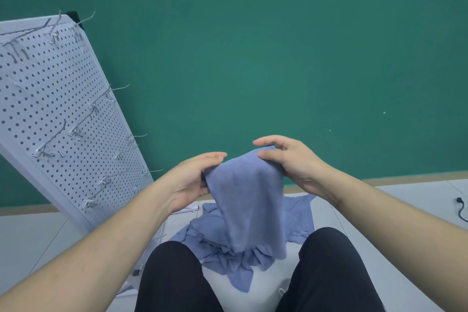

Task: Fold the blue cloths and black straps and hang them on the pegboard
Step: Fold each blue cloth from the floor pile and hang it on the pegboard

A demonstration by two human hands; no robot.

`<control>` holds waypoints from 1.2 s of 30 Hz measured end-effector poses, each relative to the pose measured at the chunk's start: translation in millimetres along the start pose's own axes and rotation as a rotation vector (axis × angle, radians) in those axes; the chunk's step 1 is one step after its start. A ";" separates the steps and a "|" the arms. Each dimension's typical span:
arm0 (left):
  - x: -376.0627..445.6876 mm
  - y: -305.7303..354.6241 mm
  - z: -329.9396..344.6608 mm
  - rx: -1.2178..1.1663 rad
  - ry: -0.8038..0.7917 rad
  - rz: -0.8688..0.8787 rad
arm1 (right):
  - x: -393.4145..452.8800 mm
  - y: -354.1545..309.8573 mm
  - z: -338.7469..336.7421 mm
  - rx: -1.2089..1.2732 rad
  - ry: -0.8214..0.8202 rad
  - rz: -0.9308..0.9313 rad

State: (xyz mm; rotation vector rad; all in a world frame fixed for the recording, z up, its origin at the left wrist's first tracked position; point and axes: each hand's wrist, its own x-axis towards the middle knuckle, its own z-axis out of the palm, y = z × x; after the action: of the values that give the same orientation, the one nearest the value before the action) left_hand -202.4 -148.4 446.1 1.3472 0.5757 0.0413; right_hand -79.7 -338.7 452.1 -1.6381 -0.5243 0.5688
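Both hands, left hand (193, 180) and right hand (291, 159), pinch one blue cloth (249, 205) up, mid-fold; next it needs a hook (119, 88) on the pegboard (50, 88).

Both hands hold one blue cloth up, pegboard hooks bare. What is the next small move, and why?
Probably carry the blue cloth left to a free hook on the pegboard: the left hand and right hand grip its top, it hangs doubled, and nothing hangs on the hooks.
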 end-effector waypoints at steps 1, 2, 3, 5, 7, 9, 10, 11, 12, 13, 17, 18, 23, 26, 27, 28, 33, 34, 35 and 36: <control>-0.8 -3.2 -0.3 -0.020 -0.050 -0.010 | 0.2 -0.8 0.3 0.024 0.000 0.008; -1.3 -6.4 0.6 -0.041 -0.090 -0.006 | 0.4 -1.8 0.3 0.053 -0.001 0.016; -1.3 -9.3 2.0 -0.065 -0.109 0.012 | 0.3 -2.9 -0.4 0.075 0.000 0.023; 0.0 -11.8 5.9 -0.105 -0.071 0.072 | 1.0 -3.9 -4.3 0.039 0.015 0.017; 2.5 -10.6 9.2 -0.075 -0.018 0.125 | 3.2 -2.9 -10.9 -0.149 0.038 -0.019; 3.9 -7.7 12.1 -0.004 -0.009 0.161 | 6.1 -0.8 -15.6 -0.338 0.045 -0.051; 4.1 -6.0 13.4 0.027 -0.005 0.177 | 6.9 -0.3 -16.1 -0.383 0.050 -0.058; 4.5 -4.2 14.3 0.054 0.006 0.191 | 6.5 -0.6 -16.0 -0.401 0.053 -0.058; 4.5 -1.9 15.2 0.077 0.021 0.201 | 5.8 -1.4 -15.7 -0.392 0.051 -0.052; 4.2 0.7 15.8 0.093 0.033 0.205 | 5.3 -2.0 -15.3 -0.361 0.041 -0.041; 1.8 9.4 12.7 0.107 0.007 0.149 | 5.3 -2.4 -17.1 -0.281 -0.016 -0.002; 1.0 11.1 10.6 0.121 0.002 0.137 | 5.2 -3.5 -18.7 -0.276 -0.027 0.006; 0.5 14.7 1.9 0.245 0.022 0.141 | 5.0 -14.0 -30.1 -0.226 -0.172 0.070; 2.2 15.5 1.2 0.400 0.049 0.184 | 4.0 -16.2 -33.1 -0.310 -0.205 0.080; 3.0 15.7 1.7 0.464 0.056 0.204 | 3.5 -16.4 -32.4 -0.371 -0.194 0.067; 3.8 16.0 2.4 0.537 0.066 0.232 | 2.8 -16.9 -31.0 -0.453 -0.171 0.048; 5.4 20.3 4.4 0.809 0.049 0.283 | 7.7 -13.0 -27.5 -0.537 -0.117 0.077; 5.5 21.6 4.2 0.840 0.040 0.265 | 8.4 -11.9 -28.5 -0.513 -0.124 0.092; 4.8 22.9 4.3 0.870 0.032 0.246 | 8.4 -11.6 -29.7 -0.511 -0.142 0.090; 4.2 23.9 4.3 0.901 0.022 0.229 | 7.5 -12.0 -30.3 -0.523 -0.162 0.084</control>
State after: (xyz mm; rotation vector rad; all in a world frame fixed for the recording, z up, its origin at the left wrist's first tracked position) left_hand -190.0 -145.0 467.1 2.2886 0.4647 -0.0222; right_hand -54.9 -355.5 467.0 -2.1268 -0.7722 0.6676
